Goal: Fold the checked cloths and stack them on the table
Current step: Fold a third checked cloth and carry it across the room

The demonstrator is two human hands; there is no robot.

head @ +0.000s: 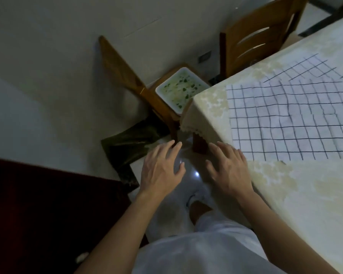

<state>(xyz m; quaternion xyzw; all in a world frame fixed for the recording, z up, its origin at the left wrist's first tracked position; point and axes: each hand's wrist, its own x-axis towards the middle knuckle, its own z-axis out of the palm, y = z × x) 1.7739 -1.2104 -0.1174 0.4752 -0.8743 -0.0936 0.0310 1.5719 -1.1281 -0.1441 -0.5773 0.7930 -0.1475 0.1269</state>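
Note:
White checked cloths with dark grid lines lie spread on the table at the right, one overlapping another toward the far edge. My left hand hovers over the floor beside the table corner, fingers straight and spread, holding nothing. My right hand is at the table's near-left edge, fingers spread and empty, just left of the cloths and not touching them.
The table wears a cream patterned tablecloth. A wooden chair at its corner carries a white square dish with green-flecked contents. Another wooden chair stands at the far side. A dark bag lies on the floor; dark red furniture is at left.

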